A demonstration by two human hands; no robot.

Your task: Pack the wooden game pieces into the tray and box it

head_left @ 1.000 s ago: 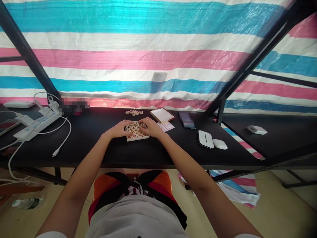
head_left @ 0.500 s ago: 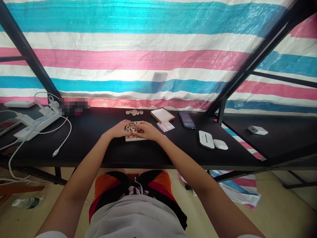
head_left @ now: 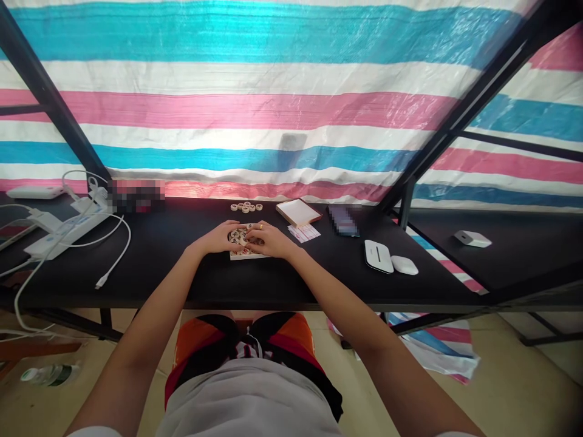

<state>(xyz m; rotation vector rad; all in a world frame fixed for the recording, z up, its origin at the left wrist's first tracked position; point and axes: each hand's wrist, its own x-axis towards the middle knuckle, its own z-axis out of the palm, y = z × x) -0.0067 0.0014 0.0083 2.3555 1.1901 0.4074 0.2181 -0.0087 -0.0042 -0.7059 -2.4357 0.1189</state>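
A shallow white box (head_left: pixel 248 257) on the black desk holds several round xiangqi pieces (head_left: pixel 237 235) with black or red characters. My left hand (head_left: pixel 217 238) curves around the left side of the box, its fingers closed on the rim and reaching to the far edge. Over the right part of the box bends my right hand (head_left: pixel 273 241), a ring on one finger. Its fingertips are closed down on a xiangqi piece among the others; the fingers hide most of that piece. Behind the box lies a small group of loose xiangqi pieces (head_left: pixel 246 207).
Right of the box are an open box lid (head_left: pixel 298 212), printed paper slips (head_left: pixel 304 233), a blurred phone (head_left: pixel 343 220), a white device (head_left: pixel 378 256) and a white rounded case (head_left: pixel 404 265). A power strip (head_left: pixel 68 233) with white cables occupies the left. Striped sheeting (head_left: pixel 273 109) hangs behind.
My right hand has shifted slightly over the pieces in the box, covering the far right one more. My left hand stays at the box's left side.
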